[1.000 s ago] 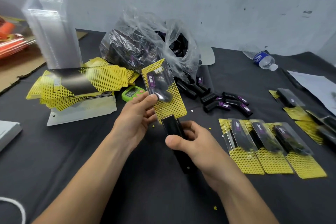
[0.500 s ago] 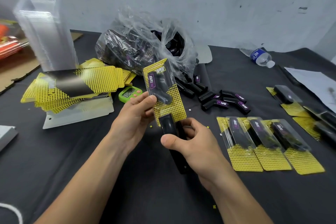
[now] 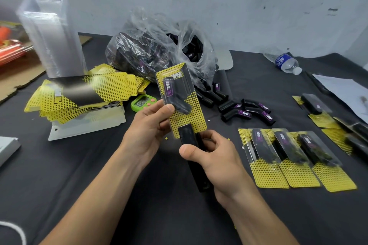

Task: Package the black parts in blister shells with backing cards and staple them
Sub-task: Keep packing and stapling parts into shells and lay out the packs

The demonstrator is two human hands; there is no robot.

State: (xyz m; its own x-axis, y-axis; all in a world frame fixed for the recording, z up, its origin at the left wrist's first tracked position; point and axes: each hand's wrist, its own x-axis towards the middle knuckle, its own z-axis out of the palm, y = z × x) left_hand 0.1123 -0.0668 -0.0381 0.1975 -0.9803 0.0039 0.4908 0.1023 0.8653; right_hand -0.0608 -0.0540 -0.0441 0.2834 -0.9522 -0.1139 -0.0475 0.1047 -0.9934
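My left hand (image 3: 148, 125) pinches a yellow dotted backing card with a clear blister shell (image 3: 180, 98) that holds a black part, held upright above the table. A black stapler (image 3: 191, 145) is gripped in my right hand (image 3: 217, 161), and its jaw sits over the card's lower edge. Three finished packages (image 3: 294, 157) lie in a row to the right. Loose black parts (image 3: 247, 110) lie beyond them. A clear bag of black parts (image 3: 157, 53) stands behind the card.
A pile of yellow backing cards (image 3: 79, 95) lies at the left, with a tall stack of clear blister shells (image 3: 51, 38) behind it. A green timer (image 3: 142, 102) sits beside the pile. A water bottle (image 3: 284, 61) and more packages (image 3: 326, 117) are at the right.
Both hands keep their hold on the card and stapler; the stapler's jaw stays at the card's lower edge. The view has shifted slightly.
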